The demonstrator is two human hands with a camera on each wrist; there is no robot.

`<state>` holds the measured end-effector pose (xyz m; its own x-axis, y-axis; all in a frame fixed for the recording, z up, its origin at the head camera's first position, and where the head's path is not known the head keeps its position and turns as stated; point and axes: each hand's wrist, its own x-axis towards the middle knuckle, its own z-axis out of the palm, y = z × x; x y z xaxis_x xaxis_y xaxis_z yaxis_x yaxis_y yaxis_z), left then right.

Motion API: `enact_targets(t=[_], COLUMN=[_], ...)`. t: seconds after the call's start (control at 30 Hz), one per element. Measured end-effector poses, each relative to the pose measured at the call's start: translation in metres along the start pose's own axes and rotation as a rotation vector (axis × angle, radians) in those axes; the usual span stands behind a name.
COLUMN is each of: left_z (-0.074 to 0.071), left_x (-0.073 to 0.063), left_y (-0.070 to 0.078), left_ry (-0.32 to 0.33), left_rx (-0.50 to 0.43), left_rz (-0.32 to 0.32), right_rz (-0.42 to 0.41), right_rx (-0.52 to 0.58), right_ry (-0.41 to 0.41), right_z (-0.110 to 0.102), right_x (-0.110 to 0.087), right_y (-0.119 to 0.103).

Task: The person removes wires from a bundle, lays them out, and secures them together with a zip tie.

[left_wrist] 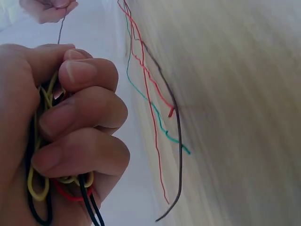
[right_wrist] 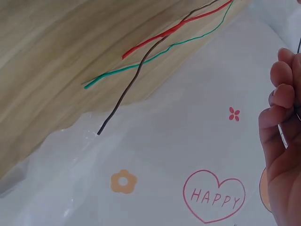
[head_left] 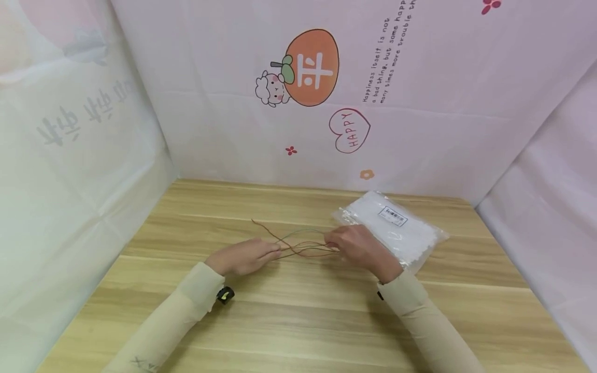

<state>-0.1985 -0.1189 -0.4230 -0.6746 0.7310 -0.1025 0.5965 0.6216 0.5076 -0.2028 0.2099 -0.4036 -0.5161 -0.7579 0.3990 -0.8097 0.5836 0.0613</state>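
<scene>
My left hand (head_left: pixel 244 256) grips a folded bundle of thin wires (left_wrist: pixel 40 188), black, yellow and red, with the fingers curled round it. A dark wire (left_wrist: pixel 60 32) runs from its thumb and forefinger across to my right hand (head_left: pixel 356 248). The right fingertips pinch that wire; part of this hand lies outside the right wrist view. Loose wires stretch between the hands over the table: red (left_wrist: pixel 153 120), green (left_wrist: pixel 141 92) and brown (left_wrist: pixel 179 141). Their free ends spread apart. One reddish end (head_left: pixel 261 225) points to the back left in the head view.
A clear plastic bag (head_left: pixel 373 207) with white contents and a barcode label (head_left: pixel 393 216) lies behind and right of my right hand. The wood-grain table (head_left: pixel 298 321) is bordered by printed white cloth (head_left: pixel 224 129) at the back and sides.
</scene>
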Motion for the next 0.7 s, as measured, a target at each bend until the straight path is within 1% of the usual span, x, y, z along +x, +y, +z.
enact_targets(t=[0.1,0.2,0.23,0.33,0.5,0.6,0.7], left_z=[-0.003,-0.006,-0.008,-0.009,-0.010,-0.011,-0.013], left_x=[-0.009,-0.016,-0.018,-0.019,-0.024,-0.027,-0.029], left_y=[-0.006,-0.013,-0.014,-0.015,-0.017,-0.019,-0.020], left_ry=[0.002,0.014,0.014,0.013,0.032,0.039,0.041], left_rx=[0.013,0.013,-0.005,-0.057,-0.191,-0.261,-0.281], left_rz=[-0.014,-0.009,0.004,0.018,0.032,0.057,0.064], right_rz=[0.051,0.088,0.097,0.105,0.128,0.122,0.113], right_rx=[0.006,0.021,0.024,0.034,0.071,0.083,0.085], right_ry=[0.011,0.009,0.004,-0.029,-0.062,-0.056,-0.037], right_z=[-0.002,-0.005,-0.006,-0.008,-0.008,-0.009,-0.009], right_x=[-0.006,-0.011,-0.012,-0.014,-0.017,-0.019,-0.021], right_y=[0.008,0.017,0.019,0.022,0.021,0.021,0.021])
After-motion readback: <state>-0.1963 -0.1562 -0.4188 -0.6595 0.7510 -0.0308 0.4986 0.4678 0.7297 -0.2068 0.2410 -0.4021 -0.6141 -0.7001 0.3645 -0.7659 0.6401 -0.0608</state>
